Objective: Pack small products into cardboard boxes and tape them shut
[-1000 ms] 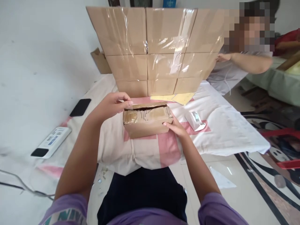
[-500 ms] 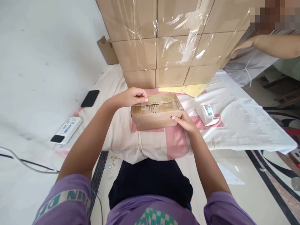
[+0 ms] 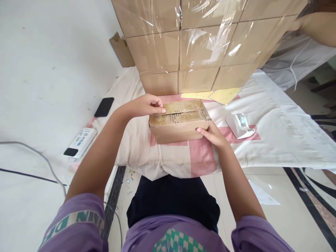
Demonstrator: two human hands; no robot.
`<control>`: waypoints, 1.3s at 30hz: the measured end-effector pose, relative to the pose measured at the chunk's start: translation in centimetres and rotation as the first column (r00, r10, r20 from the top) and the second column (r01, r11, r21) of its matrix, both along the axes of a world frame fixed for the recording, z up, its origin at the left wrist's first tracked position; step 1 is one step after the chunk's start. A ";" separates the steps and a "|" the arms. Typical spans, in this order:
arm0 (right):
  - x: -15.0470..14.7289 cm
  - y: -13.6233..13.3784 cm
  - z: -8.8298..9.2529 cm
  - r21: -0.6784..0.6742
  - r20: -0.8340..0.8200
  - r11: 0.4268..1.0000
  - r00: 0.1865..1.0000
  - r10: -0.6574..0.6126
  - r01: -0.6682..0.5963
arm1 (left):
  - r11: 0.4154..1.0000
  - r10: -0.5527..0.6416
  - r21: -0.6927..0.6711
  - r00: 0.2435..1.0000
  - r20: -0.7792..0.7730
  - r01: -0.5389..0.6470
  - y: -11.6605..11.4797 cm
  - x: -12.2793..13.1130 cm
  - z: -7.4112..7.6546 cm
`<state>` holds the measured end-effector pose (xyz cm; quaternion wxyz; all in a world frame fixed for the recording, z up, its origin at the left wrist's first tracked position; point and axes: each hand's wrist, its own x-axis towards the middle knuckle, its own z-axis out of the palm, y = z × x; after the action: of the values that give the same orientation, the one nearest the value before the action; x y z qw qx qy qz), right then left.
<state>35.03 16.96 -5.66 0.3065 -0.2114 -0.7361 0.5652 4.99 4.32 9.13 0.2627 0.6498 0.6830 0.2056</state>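
A small cardboard box (image 3: 178, 131), with glossy tape over its top, rests on the cloth-covered table in front of me. My left hand (image 3: 153, 105) is closed in a pinch at the left end of the box's top flap (image 3: 183, 106), thumb against the fingers. A narrow gap runs along the edge of that flap. Around the lower right front corner of the box my right hand (image 3: 214, 134) is wrapped, its thumb on the front face and its other fingers mostly hidden behind the side.
Cardboard boxes (image 3: 202, 47) wrapped in clear film are stacked behind. Yellow sheets (image 3: 224, 95) lie at their foot. A white tape dispenser (image 3: 240, 126) stands right; a black pad (image 3: 104, 107) and a white device (image 3: 80, 142) lie left. Another person's arm (image 3: 317, 29) reaches the stack.
The camera view has shifted slightly, moving the table scene rightward. Both my hands keep their places on the box. The other person's arm sits higher and farther right in view.
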 end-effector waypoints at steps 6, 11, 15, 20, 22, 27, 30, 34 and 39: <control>0.1 0.3 -0.7 0.012 -0.011 1.000 1.000 0.006 -0.005 | 0.998 0.053 -0.013 0.998 -0.035 -0.053 -0.9 0.2 0.6; 0.2 0.4 -0.6 0.020 -0.018 1.000 1.000 0.009 -0.009 | 0.998 0.062 -0.024 0.992 -0.107 -0.065 -1.3 0.4 0.4; 0.1 0.3 -0.4 0.033 -0.014 0.999 1.000 0.021 -0.021 | 0.999 0.038 0.011 0.984 -0.172 -0.037 -1.3 0.3 0.0; 0.1 0.4 -0.6 0.026 -0.006 1.000 1.000 0.010 -0.010 | 0.994 0.068 0.096 0.966 -0.248 -0.045 -1.1 -0.7 -0.7; 0.1 0.5 -0.7 0.022 0.002 1.000 1.000 0.012 -0.012 | 0.995 0.080 0.077 0.968 -0.239 -0.064 -1.0 -1.2 -1.1; 0.1 0.5 -0.6 0.035 0.011 0.999 1.000 0.012 -0.012 | 0.997 0.016 -0.077 1.000 0.010 -0.015 -0.5 -2.0 -2.2; 0.1 0.3 -0.4 0.044 0.022 0.999 1.000 0.004 -0.005 | 0.992 0.082 -0.107 0.982 0.167 -0.065 -0.4 -1.9 -2.8; 0.0 -0.1 0.0 0.043 0.022 0.999 1.000 -0.003 0.002 | 0.985 0.160 -0.091 0.968 0.194 -0.145 -0.8 -1.5 -3.1; -0.2 0.0 0.0 0.071 0.006 0.997 0.999 0.041 -0.042 | 0.994 0.041 -0.110 0.987 0.157 -0.023 -1.3 -1.9 -2.6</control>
<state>34.82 16.92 -5.66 0.3005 -0.1863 -0.7605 0.5447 3.07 2.99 6.55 0.3477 0.6051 0.6804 0.2235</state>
